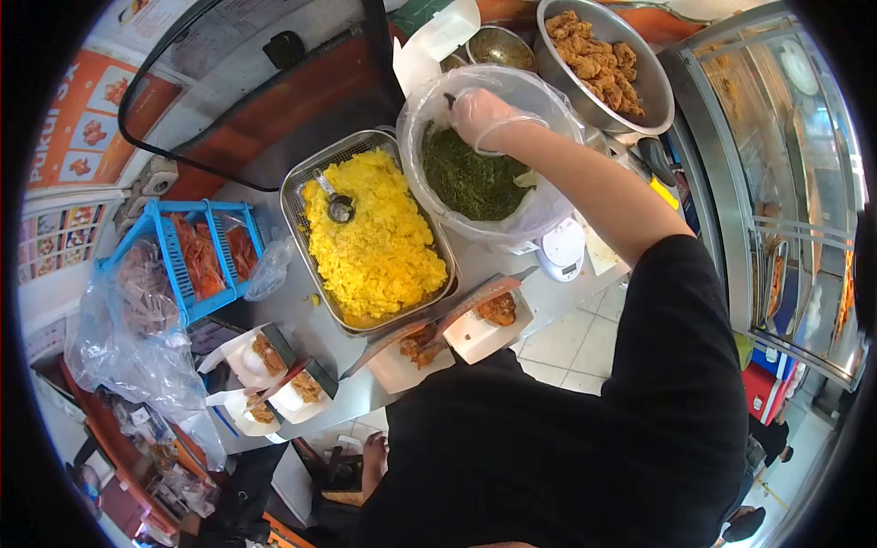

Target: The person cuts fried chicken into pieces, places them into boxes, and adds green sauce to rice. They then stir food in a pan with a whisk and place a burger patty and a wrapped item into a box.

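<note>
So on the left of the tabletop [292, 320] there's a blue basket [174, 265], then some boxes [258, 358] by the near edge. The hand [375, 454] low beside the torso looks like the left one, but can't tell whose it is or if it's got anything. Next is a tray [454, 260] of yellow rice [375, 237], long side slanting down and right, scoop [340, 208] lying on top. Right of that, toward the far edge, sits the bucket [416, 187] of greens [475, 178]. The gloved right hand [481, 114] is way nearer, over the greens at the far side, fingers curled round what looks like a dark handle [449, 99]. Its forearm slants up and left across the rim, wrist a bit bent.
</note>
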The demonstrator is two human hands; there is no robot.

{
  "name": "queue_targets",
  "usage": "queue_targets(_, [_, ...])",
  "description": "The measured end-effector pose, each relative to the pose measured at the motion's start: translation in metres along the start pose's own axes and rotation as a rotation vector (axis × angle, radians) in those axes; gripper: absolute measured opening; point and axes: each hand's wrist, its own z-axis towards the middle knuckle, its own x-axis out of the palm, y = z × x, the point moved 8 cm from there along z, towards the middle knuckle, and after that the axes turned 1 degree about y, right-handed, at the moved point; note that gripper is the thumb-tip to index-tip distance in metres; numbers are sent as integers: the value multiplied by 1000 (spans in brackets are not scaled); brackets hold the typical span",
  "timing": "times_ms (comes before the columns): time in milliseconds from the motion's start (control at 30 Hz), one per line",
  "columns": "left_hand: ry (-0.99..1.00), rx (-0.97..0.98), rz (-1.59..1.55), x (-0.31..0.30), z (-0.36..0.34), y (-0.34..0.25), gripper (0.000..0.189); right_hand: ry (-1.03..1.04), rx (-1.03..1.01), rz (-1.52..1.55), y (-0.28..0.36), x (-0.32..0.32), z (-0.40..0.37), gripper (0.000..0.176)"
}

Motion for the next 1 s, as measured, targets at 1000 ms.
queue_targets(1000, [17, 105, 32, 13, 21, 94, 28, 92, 561, 1556, -27, 89, -27, 23])
